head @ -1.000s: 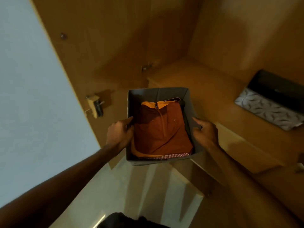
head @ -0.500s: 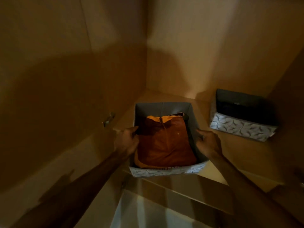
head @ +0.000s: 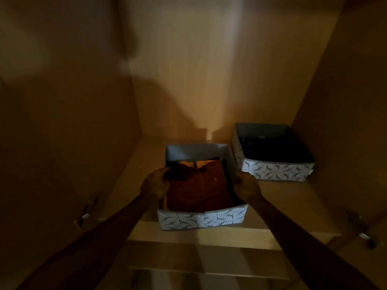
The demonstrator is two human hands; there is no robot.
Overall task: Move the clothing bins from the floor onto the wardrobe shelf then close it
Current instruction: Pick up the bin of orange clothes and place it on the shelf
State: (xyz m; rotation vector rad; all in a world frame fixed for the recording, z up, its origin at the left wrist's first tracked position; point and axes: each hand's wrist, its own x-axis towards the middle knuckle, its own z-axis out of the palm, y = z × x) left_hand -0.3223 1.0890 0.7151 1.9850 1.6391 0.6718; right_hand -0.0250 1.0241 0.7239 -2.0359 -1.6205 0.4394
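Dim light inside the wardrobe. We hold the near bin [head: 201, 221] by its two side walls: our left hand [head: 156, 185] is curled over the left wall with the thumb inside the rim, and our right hand [head: 247, 186] is closed over the right wall. The bin has a pale leaf-patterned outside and a grey lining, and carries a folded rust-brown garment [head: 199, 189] with an orange collar toward the back. Its base appears to rest on the wardrobe shelf [head: 282, 197], with its front wall just past the shelf's front edge; we cannot tell whether its full weight is down. A second bin [head: 276, 171] of the same pattern stands on the shelf to the right and further back, near the first one, holding dark clothing. Door hinges [head: 87, 212] show on the left side.
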